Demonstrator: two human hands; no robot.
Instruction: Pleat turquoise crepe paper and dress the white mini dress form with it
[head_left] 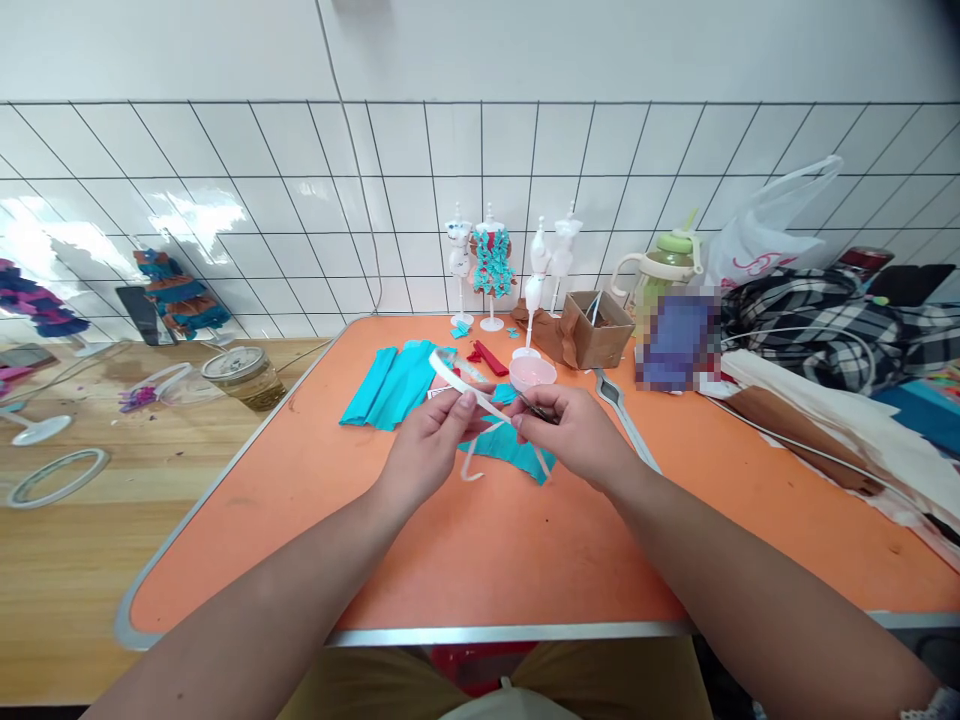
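Observation:
My left hand (431, 440) pinches a thin white ring, which looks like a roll of tape (448, 372), with its fingers closed. From it a white strip (491, 407) runs across to my right hand (574, 430). That hand is closed on the strip's other end and on a dark metal tool (541, 411), seemingly small scissors, mostly hidden by the fingers. Narrow white ends dangle below both hands. Under them lies a piece of turquoise fabric (517, 455). A larger folded turquoise cloth (390, 390) rests to the left, and a pink bowl (532, 373) stands just behind my right hand.
Small white dress forms (535, 280) stand at the back, one wearing a turquoise-and-red dress (493, 262). A cardboard box (598, 335), a blurred blue object (679, 340) and plaid cloth (787, 310) sit rightward. A glass jar (246, 378) stands on the wooden table left.

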